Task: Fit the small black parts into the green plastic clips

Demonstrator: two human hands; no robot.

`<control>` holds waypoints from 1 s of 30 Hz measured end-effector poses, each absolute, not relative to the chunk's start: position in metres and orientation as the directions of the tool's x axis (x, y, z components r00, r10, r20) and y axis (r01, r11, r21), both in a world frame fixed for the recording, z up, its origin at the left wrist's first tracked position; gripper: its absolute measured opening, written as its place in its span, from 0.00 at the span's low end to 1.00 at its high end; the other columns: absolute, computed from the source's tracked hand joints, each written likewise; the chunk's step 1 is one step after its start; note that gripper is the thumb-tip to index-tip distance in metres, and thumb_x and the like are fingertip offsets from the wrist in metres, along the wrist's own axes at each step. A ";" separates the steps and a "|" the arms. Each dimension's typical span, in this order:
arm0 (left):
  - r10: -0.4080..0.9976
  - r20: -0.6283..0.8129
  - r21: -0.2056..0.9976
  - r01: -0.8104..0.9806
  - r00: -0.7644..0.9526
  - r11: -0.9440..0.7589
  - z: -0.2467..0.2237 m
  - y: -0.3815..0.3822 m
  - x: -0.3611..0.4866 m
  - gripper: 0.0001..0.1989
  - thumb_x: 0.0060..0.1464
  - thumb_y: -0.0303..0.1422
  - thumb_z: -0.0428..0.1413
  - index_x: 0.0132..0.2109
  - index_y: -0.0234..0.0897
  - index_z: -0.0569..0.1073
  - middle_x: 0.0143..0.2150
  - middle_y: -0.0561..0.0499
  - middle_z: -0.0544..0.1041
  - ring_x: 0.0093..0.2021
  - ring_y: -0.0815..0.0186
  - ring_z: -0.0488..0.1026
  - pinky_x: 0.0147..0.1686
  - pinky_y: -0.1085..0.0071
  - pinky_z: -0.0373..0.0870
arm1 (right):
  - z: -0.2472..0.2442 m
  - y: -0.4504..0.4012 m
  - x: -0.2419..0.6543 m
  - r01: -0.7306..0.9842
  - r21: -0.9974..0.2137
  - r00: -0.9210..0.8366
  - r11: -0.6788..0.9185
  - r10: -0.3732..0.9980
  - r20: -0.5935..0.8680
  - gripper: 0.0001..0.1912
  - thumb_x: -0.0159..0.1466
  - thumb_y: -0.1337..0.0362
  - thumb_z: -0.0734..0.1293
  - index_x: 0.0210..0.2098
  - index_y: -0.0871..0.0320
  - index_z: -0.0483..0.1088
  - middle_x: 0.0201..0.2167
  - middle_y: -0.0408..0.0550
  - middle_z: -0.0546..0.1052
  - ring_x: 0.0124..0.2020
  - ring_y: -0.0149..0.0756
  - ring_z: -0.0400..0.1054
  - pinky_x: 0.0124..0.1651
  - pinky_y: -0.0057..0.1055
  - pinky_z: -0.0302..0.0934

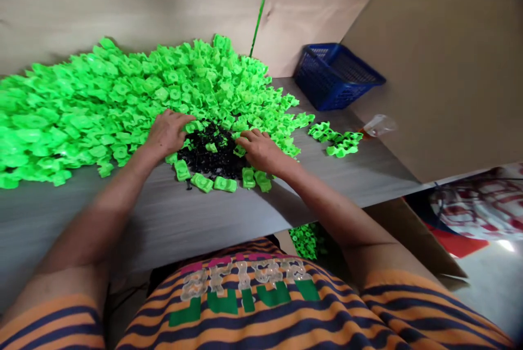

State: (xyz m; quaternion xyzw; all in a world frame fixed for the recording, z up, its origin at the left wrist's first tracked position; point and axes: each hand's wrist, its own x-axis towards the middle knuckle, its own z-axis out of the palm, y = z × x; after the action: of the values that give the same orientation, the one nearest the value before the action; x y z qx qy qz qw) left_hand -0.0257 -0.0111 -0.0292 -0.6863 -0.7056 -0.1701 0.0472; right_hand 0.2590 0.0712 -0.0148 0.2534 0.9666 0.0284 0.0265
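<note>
Table (192, 219): grey, with its back and left side covered by a big heap of green pieces (122, 94).
Green heap: piled up high in front of the wooden wall (122, 1).
Black bits (214, 162): gathered in a small dark pile at the front of the green heap, between the two hands; one loose green piece (211, 147) is seen on top.
Left hand (165, 133): turned palm down at the left edge of the black bits, with its fingers bent; whether anything is gripped cannot be told.
Right hand (261, 151): placed at the right edge of the black bits, with its fingers curled; a bit of green is seen by the fingertips, but whether it is gripped cannot be told.
Front row (225, 184): made of single green pieces, laid around the near side of the black bits.
Small bunch (342, 144): made of green pieces with black parts, set apart on the right.
Blue basket (330, 97): placed at the back right, tilted a little.
</note>
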 end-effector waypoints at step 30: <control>0.977 0.069 0.973 -0.204 -0.200 -0.110 -0.013 -0.004 -0.006 0.34 0.51 0.34 0.68 0.65 0.43 0.73 0.41 0.49 0.83 0.39 0.60 0.83 0.35 0.67 0.82 | -0.025 0.110 0.231 0.189 -0.936 -0.580 0.298 0.803 0.139 0.27 0.61 0.39 0.73 0.27 0.55 0.65 0.22 0.38 0.65 0.24 0.29 0.59 0.31 0.30 0.53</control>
State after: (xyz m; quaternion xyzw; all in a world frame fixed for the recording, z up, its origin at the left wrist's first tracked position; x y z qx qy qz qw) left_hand -0.0062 -0.0036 -0.0130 -0.4151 -0.4660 -0.6187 -0.4773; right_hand 0.2313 0.1104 -0.0252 0.3339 0.7422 -0.4891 -0.3137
